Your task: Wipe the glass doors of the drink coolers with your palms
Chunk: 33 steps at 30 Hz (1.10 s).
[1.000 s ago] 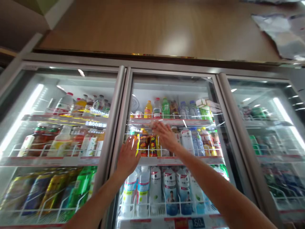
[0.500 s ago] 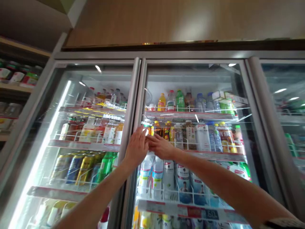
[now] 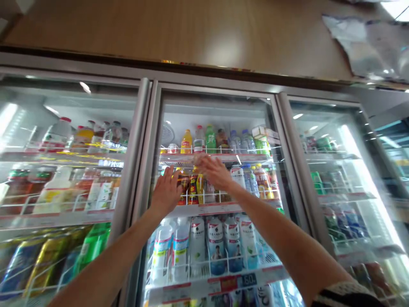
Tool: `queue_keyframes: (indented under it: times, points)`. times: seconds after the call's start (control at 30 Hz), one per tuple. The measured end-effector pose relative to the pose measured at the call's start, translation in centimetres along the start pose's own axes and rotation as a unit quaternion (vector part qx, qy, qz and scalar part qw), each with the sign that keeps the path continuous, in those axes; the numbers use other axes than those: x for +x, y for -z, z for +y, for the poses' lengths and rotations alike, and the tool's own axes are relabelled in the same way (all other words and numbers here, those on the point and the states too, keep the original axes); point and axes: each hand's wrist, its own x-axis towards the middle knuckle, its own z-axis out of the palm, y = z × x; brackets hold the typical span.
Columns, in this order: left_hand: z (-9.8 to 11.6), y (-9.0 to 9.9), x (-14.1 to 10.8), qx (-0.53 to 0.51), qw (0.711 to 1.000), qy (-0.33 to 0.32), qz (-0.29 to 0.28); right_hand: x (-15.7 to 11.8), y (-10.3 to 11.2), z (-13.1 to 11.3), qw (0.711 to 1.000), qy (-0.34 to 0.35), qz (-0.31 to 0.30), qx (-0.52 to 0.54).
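Note:
My left hand (image 3: 166, 189) is raised before the left part of the middle fridge door's glass (image 3: 220, 102), its fingers apart and pointing up. Higher and to the right, my right hand (image 3: 215, 171) is stretched out in front of the same glass. Its fingers are extended and their tips are smeared by motion. Neither hand visibly holds anything. Whether the palms touch the glass I cannot tell. Behind the hands are dark bottles with yellow caps (image 3: 193, 185), partly covered. An orange bottle (image 3: 186, 142) and a green bottle (image 3: 210, 140) stand on the shelf above.
Metal door frames (image 3: 143, 140) divide this door from the left fridge door (image 3: 79, 100) and the right one (image 3: 322, 117). White-labelled bottles (image 3: 216, 245) fill a lower shelf. Wooden panelling (image 3: 179, 30) runs overhead, with plastic-wrapped packages (image 3: 367, 47) at upper right.
My hands were together near the door's left edge. They are now apart, the right one further up and away from the left. The view has shifted right, bringing more of the right door in.

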Motion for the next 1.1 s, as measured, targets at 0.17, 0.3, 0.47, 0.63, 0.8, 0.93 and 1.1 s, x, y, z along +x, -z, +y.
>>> queue_keyframes:
  times: [0.17,0.3,0.47,0.63,0.8,0.93,1.1]
  points:
    - [-0.2,-0.3,0.8,0.004,0.999,0.03,-0.02,-7.1,3.5,12.6,0.903,-0.407,0.128,-0.052]
    - [0.0,-1.4,0.8,-0.014,0.999,0.047,0.012,-8.0,2.5,12.8,0.894,-0.413,0.16,-0.069]
    - [0.0,-2.4,0.6,-0.03,0.997,0.048,0.053,-7.5,-0.2,8.2,0.992,-0.108,0.061,-0.031]
    - [0.0,-2.0,0.7,-0.035,0.997,0.053,0.041,-9.2,2.6,14.0,0.909,-0.379,0.16,-0.068]
    - [0.2,-1.9,0.9,-0.043,0.996,0.06,0.052,-3.4,1.5,11.4,0.922,-0.352,0.15,-0.053]
    - [-0.1,-1.9,1.0,-0.04,0.996,0.053,0.062,-0.3,-0.8,3.2,0.994,-0.086,0.07,-0.023]
    - [-0.6,-1.7,1.1,-0.03,0.998,0.042,0.043,-3.0,1.0,5.5,0.99,-0.13,0.055,-0.014]
